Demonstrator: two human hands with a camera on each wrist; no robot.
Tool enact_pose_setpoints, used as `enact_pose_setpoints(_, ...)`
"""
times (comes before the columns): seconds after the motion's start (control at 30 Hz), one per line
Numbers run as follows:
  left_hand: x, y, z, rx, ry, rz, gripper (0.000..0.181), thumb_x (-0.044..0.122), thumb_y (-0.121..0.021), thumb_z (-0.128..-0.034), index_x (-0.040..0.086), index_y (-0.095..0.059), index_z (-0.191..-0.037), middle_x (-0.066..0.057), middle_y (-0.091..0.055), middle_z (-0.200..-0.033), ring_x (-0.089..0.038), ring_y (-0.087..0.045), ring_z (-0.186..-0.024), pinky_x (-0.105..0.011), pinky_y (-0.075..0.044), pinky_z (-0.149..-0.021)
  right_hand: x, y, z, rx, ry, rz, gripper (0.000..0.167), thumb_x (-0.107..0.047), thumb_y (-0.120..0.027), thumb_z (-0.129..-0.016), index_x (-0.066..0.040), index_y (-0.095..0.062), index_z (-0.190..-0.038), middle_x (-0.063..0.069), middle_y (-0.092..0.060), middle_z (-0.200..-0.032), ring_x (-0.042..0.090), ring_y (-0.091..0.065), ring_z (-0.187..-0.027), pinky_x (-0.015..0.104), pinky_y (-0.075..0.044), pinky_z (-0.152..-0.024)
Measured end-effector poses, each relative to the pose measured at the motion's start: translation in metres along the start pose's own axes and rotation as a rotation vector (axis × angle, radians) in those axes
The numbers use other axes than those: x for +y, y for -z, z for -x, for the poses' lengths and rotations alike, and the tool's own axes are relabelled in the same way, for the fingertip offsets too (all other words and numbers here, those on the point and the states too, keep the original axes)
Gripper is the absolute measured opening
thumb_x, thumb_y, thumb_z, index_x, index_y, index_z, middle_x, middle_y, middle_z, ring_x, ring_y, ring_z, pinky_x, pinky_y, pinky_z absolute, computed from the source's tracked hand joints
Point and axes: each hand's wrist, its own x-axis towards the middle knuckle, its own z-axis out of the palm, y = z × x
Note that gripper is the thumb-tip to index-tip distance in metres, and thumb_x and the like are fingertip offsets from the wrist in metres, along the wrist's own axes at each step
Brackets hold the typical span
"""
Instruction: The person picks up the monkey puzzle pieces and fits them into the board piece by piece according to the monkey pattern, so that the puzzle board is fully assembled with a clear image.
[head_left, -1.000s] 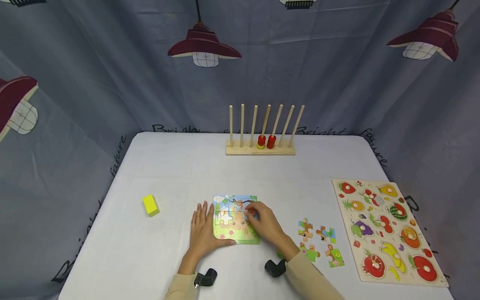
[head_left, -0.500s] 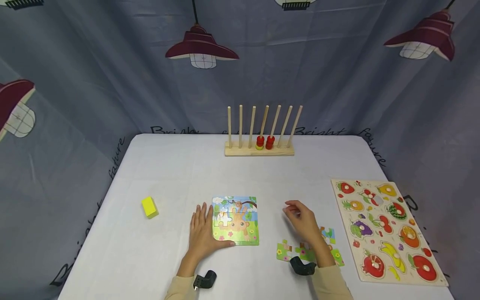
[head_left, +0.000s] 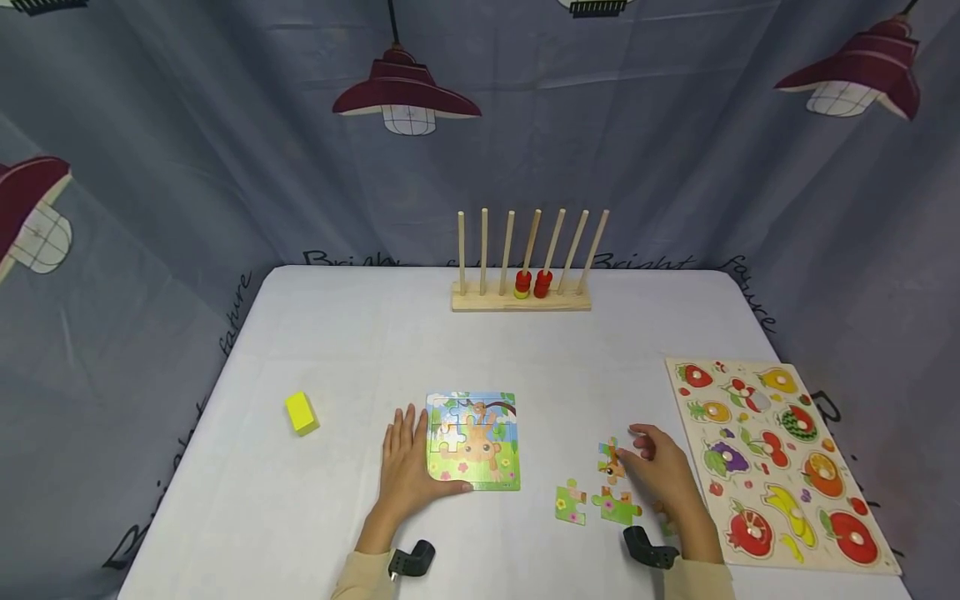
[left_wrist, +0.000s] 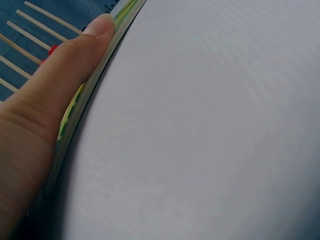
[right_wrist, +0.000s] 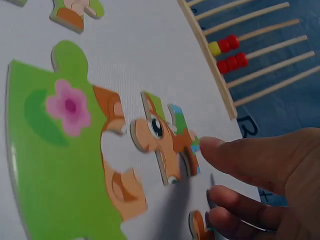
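Nearest, R of centre on the white cloth-covered table: flat printed jigsaw pcs, i.e. a green one w/ yellow flower, a green-brown one w/ pink flower, and, just beyond, a brown one w/ an eye. R hand: fingers loosely bent, apart from thumb; thumb tip beside the eye pc, can't tell if touching. Its wrist blocks most of another pc. L hand: fingers nearly straight, thumb spread, along the left & near edges of the square green-blue animal puzzle, mid-table. Yellow rectangular block twd left edge; pale wooden fruit board along right edge. Far edge: pale wooden rack w/ 7 pegs, red & yellow beads on two; grey-blue lamp-print curtain behind.
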Motion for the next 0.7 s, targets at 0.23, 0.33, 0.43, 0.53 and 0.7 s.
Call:
enact_pose_setpoints(0.23, 0.000, 0.001, 0.000, -0.013, 0.001, -0.009, 0.136, 0.082, -0.064, -0.0421, 0.006, -0.017, -0.145, -0.016, -0.009, -0.153, -0.032, 0.000, -0.142, -0.046, -0.001, -0.114, 0.009, 0.004, 0.007, -0.012, 0.079, 0.077, 0.052, -0.028, -0.073, -0.075, 0.001, -0.057, -0.116, 0.012, -0.052, -0.088, 0.020, -0.042, -0.078, 0.027, -0.035, -0.064)
enact_pose_setpoints(0.33, 0.000, 0.001, 0.000, -0.006, 0.000, -0.001, 0.136, 0.081, -0.065, -0.0420, 0.006, -0.017, -0.145, -0.016, -0.009, -0.153, -0.033, 0.000, -0.142, -0.047, -0.001, -0.114, 0.012, 0.002, 0.007, -0.020, 0.100, 0.097, 0.058, -0.036, -0.074, -0.072, 0.000, -0.058, -0.114, 0.010, -0.050, -0.088, 0.019, -0.041, -0.077, 0.026, -0.032, -0.062)
enact_pose_setpoints(0.43, 0.000, 0.001, 0.000, 0.000, -0.003, 0.004, 0.135, 0.079, -0.066, -0.0422, 0.006, -0.018, -0.145, -0.016, -0.010, -0.153, -0.033, 0.000, -0.142, -0.047, -0.001, -0.114, 0.014, 0.000, 0.007, -0.014, 0.103, 0.110, 0.060, -0.037, -0.076, -0.069, -0.002, -0.057, -0.113, 0.010, -0.048, -0.088, 0.019, -0.039, -0.077, 0.026, -0.029, -0.062)
enact_pose_setpoints(0.53, 0.000, 0.000, 0.000, 0.000, -0.003, 0.003, 0.136, 0.079, -0.066, -0.0422, 0.005, -0.018, -0.145, -0.016, -0.010, -0.152, -0.033, 0.000, -0.142, -0.047, -0.002, -0.114, 0.014, -0.003, 0.007, -0.012, 0.105, 0.122, 0.058, -0.034, -0.077, -0.067, -0.003, -0.057, -0.112, 0.011, -0.048, -0.090, 0.020, -0.039, -0.079, 0.027, -0.027, -0.063)
enact_pose_setpoints(0.7, 0.000, 0.000, 0.000, 0.001, -0.004, 0.006, 0.136, 0.080, -0.066, -0.0420, 0.006, -0.017, -0.145, -0.016, -0.010, -0.152, -0.033, 0.000, -0.142, -0.047, -0.001, -0.114, 0.012, -0.005, 0.007, -0.026, 0.107, 0.121, 0.053, -0.031, -0.077, -0.069, -0.003, -0.058, -0.111, 0.010, -0.050, -0.091, 0.019, -0.040, -0.080, 0.027, -0.029, -0.065)
